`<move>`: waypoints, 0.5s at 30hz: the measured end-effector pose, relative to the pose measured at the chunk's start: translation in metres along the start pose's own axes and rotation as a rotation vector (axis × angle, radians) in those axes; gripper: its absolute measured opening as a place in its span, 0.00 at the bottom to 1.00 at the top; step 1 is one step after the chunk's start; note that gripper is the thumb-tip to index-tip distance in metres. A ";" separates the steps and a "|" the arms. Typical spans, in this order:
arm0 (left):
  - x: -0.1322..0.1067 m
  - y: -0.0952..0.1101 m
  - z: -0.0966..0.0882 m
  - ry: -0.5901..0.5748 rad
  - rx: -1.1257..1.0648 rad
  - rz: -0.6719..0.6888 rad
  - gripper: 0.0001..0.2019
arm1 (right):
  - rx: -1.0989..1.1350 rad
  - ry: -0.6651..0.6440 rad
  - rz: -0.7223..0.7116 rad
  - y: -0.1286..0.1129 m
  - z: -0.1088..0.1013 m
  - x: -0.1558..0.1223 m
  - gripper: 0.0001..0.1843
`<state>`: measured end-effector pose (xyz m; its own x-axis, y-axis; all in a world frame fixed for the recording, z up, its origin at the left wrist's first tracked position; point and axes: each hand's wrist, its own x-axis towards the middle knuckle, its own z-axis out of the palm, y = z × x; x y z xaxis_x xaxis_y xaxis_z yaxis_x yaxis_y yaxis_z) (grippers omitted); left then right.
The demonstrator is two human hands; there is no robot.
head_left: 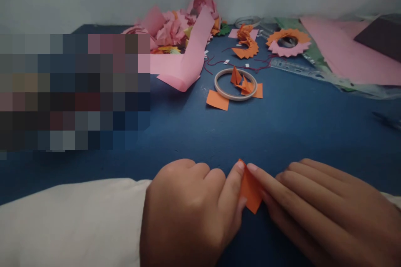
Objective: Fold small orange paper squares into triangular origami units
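A small folded orange paper piece (250, 190) lies on the blue tabletop (297, 129) near the front edge, held between both hands. My left hand (191, 208) is curled, its forefinger and thumb pinching the piece's left edge. The fingers of my right hand (326, 208) are stretched out and pressed together on the paper's right side. A white sleeve (69, 221) covers my left forearm.
A tape ring (235, 84) with folded orange pieces in it sits mid-table, an orange square (217, 100) beside it. Behind are a pink paper strip (188, 62), a scrap pile (175, 25), an orange-pink paper wreath (288, 41), a clear ruler (313, 73) and pink sheets (354, 54).
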<state>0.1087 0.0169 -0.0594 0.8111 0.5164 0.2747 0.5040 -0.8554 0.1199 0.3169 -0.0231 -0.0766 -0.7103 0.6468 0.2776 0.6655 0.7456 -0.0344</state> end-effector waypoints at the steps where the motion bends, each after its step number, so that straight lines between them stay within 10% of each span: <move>1: 0.000 -0.001 0.000 0.005 0.003 0.005 0.15 | -0.001 -0.004 -0.020 0.000 0.000 -0.001 0.21; 15: -0.001 -0.001 -0.001 0.057 -0.017 0.018 0.13 | 0.054 0.102 -0.026 -0.001 -0.004 0.009 0.12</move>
<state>0.1074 0.0171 -0.0590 0.8015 0.4978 0.3313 0.4836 -0.8655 0.1304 0.3105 -0.0189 -0.0698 -0.6986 0.6092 0.3753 0.6316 0.7715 -0.0764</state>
